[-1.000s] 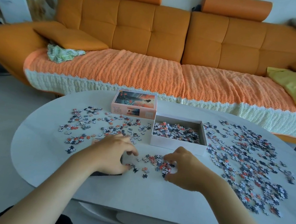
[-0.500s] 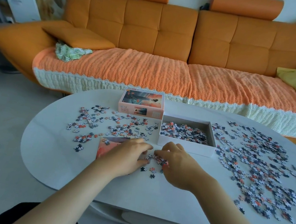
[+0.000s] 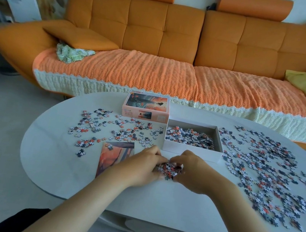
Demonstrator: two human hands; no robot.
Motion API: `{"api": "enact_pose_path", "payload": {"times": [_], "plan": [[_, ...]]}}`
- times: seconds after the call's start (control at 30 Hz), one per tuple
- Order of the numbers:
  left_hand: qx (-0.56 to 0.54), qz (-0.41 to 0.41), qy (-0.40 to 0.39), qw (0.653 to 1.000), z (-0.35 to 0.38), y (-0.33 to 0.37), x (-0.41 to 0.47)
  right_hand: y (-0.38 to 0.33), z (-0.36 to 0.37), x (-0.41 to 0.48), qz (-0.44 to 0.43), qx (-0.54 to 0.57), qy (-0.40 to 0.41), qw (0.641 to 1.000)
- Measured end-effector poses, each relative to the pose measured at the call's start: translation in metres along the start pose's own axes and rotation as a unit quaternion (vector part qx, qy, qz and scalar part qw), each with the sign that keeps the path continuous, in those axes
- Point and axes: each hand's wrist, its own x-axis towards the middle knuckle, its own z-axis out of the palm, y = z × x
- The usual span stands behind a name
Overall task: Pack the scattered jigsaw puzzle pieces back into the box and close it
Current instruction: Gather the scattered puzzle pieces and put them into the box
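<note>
Scatter of loose pieces (image 3: 118,128) toward left edge of table (image 3: 154,200); left hand (image 3: 140,166) gripping small heap (image 3: 169,169) near front edge; right hand (image 3: 193,172) gripping same heap from opposite side; open box (image 3: 192,152) just behind, part-filled; larger spread (image 3: 269,174) toward right edge

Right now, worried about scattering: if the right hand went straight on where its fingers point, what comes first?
The right hand points leftward: first the small heap of pieces at its fingers, then likely the left hand beyond.
</note>
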Motion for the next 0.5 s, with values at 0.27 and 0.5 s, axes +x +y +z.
{"api": "enact_pose_path", "payload": {"times": [0.27,0.5], "plan": [[0.030,-0.058,-0.043,0.997,-0.016,-0.017,-0.013,-0.002,-0.001,0.000,0.005,0.002,-0.021,1.000],[0.007,-0.045,0.010,0.999,-0.004,0.000,0.001,-0.011,-0.001,0.006,-0.016,0.013,0.019,1.000]]}}
